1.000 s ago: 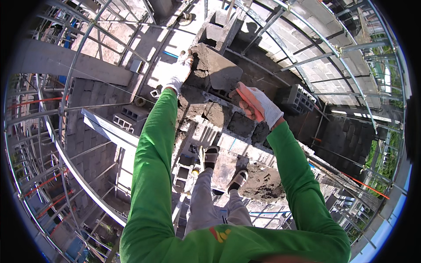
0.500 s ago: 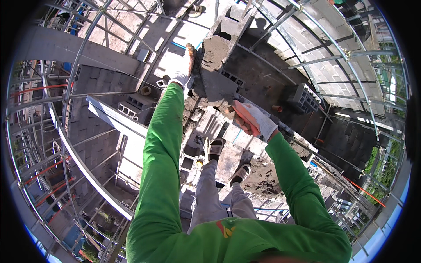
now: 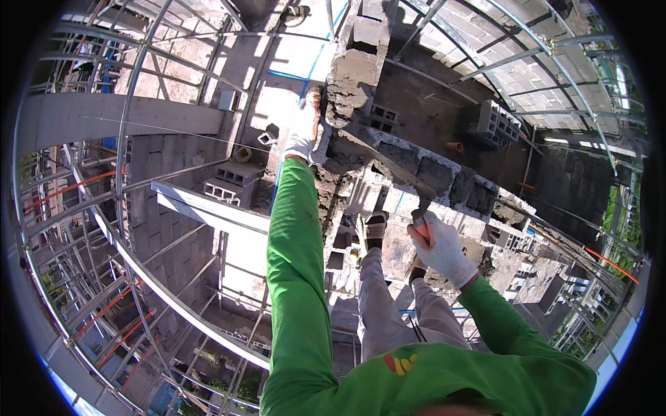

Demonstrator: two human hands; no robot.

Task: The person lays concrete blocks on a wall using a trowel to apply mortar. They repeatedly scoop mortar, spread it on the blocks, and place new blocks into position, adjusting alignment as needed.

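My right hand, in a white work glove with orange on the fingers, is closed round the handle of a trowel. Its long blade points up and left, seen nearly edge-on, across the top of a low block wall. Grey mortar lies thick on the blocks just beyond the blade's tip. My left hand, gloved alike, reaches far forward along the left side of that mortared block, fingers stretched out. It looks to be touching the block's side, though glare blurs the contact.
Scaffold tubes surround the work area. Hollow blocks stand to the left beside a long metal beam; more blocks sit at right. A taut string runs at left. My feet stand close to the wall.
The trowel has turned from blade flat to nearly edge-on, and my right hand has drawn back toward me and right. My left hand stays by the block. The whole view has shifted.
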